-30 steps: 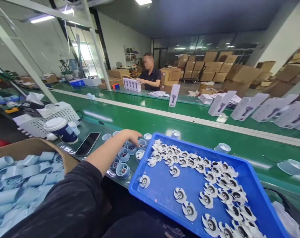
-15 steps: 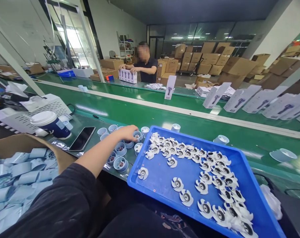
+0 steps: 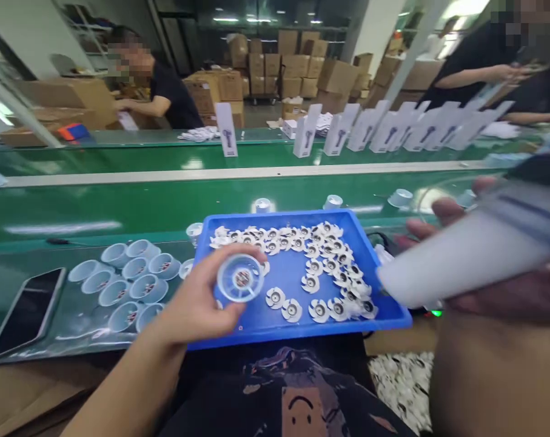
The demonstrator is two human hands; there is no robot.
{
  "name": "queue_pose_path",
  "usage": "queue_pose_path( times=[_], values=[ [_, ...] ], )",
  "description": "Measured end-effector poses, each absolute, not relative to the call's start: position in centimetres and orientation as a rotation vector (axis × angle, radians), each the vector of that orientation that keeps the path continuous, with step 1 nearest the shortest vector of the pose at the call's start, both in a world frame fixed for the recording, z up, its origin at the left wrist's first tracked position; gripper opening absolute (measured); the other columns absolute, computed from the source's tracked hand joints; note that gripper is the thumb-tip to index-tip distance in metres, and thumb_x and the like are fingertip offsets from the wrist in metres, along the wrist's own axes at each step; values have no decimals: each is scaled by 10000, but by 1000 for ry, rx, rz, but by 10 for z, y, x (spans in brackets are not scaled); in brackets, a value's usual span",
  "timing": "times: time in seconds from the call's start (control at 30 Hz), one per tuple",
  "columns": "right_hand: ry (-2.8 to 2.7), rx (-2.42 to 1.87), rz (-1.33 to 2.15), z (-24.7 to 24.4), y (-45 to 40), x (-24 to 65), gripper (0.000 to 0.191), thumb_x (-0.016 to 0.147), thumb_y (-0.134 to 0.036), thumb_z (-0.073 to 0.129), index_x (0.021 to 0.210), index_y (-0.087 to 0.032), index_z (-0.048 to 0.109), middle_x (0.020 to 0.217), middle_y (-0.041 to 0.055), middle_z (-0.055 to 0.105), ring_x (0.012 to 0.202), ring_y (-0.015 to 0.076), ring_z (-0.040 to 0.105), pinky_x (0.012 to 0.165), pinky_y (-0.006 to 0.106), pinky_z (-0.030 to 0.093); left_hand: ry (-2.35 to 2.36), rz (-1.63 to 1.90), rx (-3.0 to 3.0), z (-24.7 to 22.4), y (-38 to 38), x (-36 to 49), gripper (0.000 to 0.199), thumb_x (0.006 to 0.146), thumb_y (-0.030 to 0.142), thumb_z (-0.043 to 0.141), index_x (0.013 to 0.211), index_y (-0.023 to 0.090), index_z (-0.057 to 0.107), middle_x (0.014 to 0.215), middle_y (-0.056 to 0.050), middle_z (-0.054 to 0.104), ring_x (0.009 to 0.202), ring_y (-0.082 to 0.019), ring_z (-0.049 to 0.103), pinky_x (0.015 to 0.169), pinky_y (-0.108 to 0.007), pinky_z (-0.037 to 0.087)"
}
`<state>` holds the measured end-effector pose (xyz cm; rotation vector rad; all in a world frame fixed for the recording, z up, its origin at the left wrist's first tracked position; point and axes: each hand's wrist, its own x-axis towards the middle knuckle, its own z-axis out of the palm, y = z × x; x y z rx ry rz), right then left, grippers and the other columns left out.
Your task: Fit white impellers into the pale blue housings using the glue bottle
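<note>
My left hand (image 3: 202, 297) is closed around a light blue cup-shaped plastic housing (image 3: 241, 278). The housing's open end faces me, and a small reddish part with ribs shows inside. It is held over the left side of a blue tray (image 3: 265, 335), which holds many white fan impellers (image 3: 291, 310). At the right, my right hand (image 3: 484, 297) grips a long white tapered object (image 3: 466, 249) with a dark far end. Motion blurs that object, so its kind is unclear. Its pale narrow end is over the tray's right edge.
Several similar blue housings (image 3: 148, 288) stand left of the tray beside a phone (image 3: 26, 312). More lie on the green belt (image 3: 165, 206). White printed boxes (image 3: 227, 130) line the far side. Co-workers (image 3: 165, 91) work across the belt. White parts fill a box (image 3: 404, 388) below right.
My left hand has lifted a housing from the group and brought it over the tray. My right hand has come into view with the white object. The view has turned right.
</note>
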<state>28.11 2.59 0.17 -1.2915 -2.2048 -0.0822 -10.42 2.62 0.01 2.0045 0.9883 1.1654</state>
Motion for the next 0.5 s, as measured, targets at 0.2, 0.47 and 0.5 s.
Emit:
queue_pose_path(
  times=[0.2,0.47,0.5],
  values=[
    [-2213,-1353,-114,36,23,249,646,778,-752,667,1278,-346,616,1308,27,588,1307,349,507,930,451,530,933,859,2393,0,24,-22,606,720,419,791,1235,208,553,1162,-100,701,1029,-292,666,878,-437,530],
    [-1992,-983,344,76,47,184,996,917,-609,609,1559,-246,-61,1138,94,643,1226,316,578,796,377,558,839,963,2315,6,23,-9,330,715,346,789,957,201,617,868,-14,685,758,-183,615,662,-281,462],
    [-1971,-969,348,75,45,181,1027,896,-610,640,1562,-242,-49,1131,103,641,1209,332,585,786,383,556,839,961,2303,6,23,-8,333,710,343,791,957,202,618,870,-14,684,759,-183,612,663,-280,459]
  ],
)
